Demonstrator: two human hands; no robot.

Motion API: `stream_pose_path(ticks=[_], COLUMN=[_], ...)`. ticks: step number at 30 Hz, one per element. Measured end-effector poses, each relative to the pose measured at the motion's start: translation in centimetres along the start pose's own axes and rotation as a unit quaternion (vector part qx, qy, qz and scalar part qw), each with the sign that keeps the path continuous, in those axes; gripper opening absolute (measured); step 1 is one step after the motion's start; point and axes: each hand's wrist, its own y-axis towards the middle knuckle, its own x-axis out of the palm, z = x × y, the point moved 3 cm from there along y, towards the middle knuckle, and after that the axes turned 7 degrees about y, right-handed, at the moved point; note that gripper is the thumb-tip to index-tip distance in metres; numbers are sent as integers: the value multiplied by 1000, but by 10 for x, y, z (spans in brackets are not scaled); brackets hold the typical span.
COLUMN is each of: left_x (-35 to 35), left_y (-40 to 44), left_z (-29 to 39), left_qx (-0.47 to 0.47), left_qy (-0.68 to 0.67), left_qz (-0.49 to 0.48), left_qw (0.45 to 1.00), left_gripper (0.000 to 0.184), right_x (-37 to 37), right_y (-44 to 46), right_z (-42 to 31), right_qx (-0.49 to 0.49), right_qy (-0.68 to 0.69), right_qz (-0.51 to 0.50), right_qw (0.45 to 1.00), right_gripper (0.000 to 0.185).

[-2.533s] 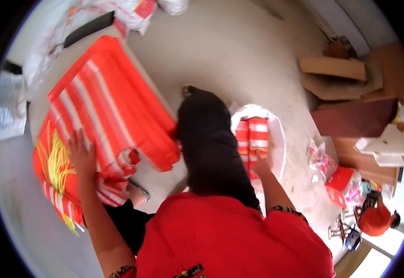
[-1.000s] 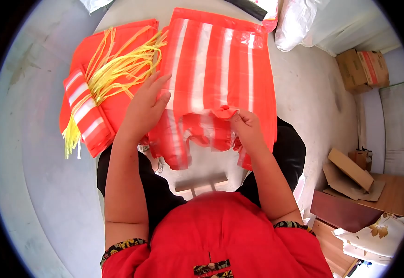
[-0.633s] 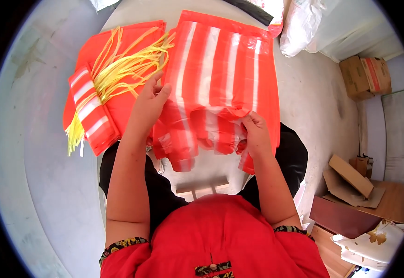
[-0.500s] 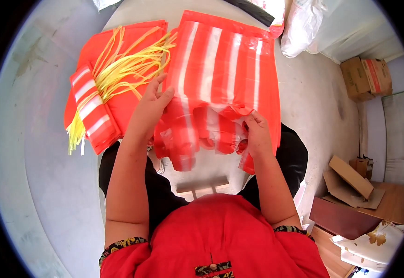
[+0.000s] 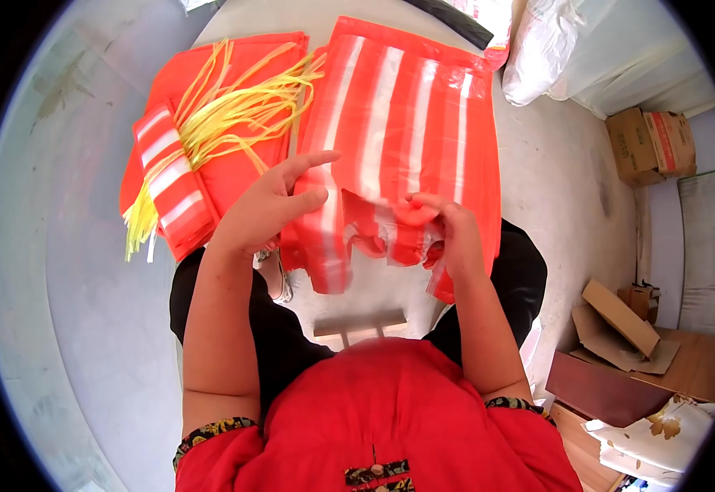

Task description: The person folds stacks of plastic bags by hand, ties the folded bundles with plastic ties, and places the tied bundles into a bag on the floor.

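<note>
A stack of red-and-white striped plastic bags (image 5: 402,123) lies flat before me, with strap-like ends hanging over the near edge. My right hand (image 5: 458,230) pinches the crumpled near edge of the top bag, lifting it slightly. Over the left side of the stack is my left hand (image 5: 279,201), its index finger stretched out and thumb apart, with nothing gripped. To its left, a folded striped bundle (image 5: 175,176) and yellow plastic strips (image 5: 234,115) rest on another pile of red plastic (image 5: 242,184).
The pale tabletop (image 5: 267,18) shows behind the piles. A black roll-like object (image 5: 451,20) and a white plastic bag (image 5: 542,53) are at the far right. Cardboard boxes (image 5: 648,143) stand by the right wall, and an opened carton (image 5: 624,328) lies on a brown cabinet (image 5: 689,357).
My left hand has shifted right and nearer to me, its index finger now extended over the striped bags. My right hand has bunched the near edge and raised it a little.
</note>
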Motion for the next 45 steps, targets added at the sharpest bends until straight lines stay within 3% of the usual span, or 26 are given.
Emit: stream_pose_path(ticks=[3,5,7,10,13,19,25,27,30,34,36,40,45], left_x=[-4,-6,-8,-8,-10,-8,-9,-8,-7,-12,-10,-8,2], left_y=[-10,-13,-17,-23,-29,-31,-29,-28,-24,-20,-12,12,29], left_z=[-2,-5,-9,-14,-18,-20,-21,-23,-24,-17,-22,-36,-24], left_qx=[-26,-22,-19,-12,-5,-13,-19,-14,55,-61,-66,45,51], left_qy=[-12,-15,-18,-27,-28,-60,-58,-45,44,62,61,170,316], left_qz=[-7,-20,-31,-46,-58,-68,-111,-132,-80,-5,29,110,194], left_qw=[1000,999,999,998,998,996,992,990,994,996,996,978,927], left_gripper=[48,46,45,44,43,38,33,31,30,36,37,36,30], right_x=[7,14,29,64,97,130,141,142,136,123,108,75,35], right_y=[-13,-15,-16,-33,-43,-48,-54,-55,-53,-45,-43,-25,4], right_z=[-7,-7,-3,-4,-1,16,17,14,15,4,-6,-14,-5], right_qx=[-25,-121,-269,-397,-509,-642,-658,-657,-632,-609,-519,-348,-287], right_qy=[0,-57,-152,-326,-357,-391,-422,-414,-405,-342,-331,-230,-230], right_qz=[-31,-71,-133,-163,-164,-113,-139,-142,-148,-123,-108,-8,13], right_qw=[999,988,942,842,766,650,608,614,643,705,781,909,930], right_gripper=[31,33,32,34,39,38,26,24,25,33,40,40,35])
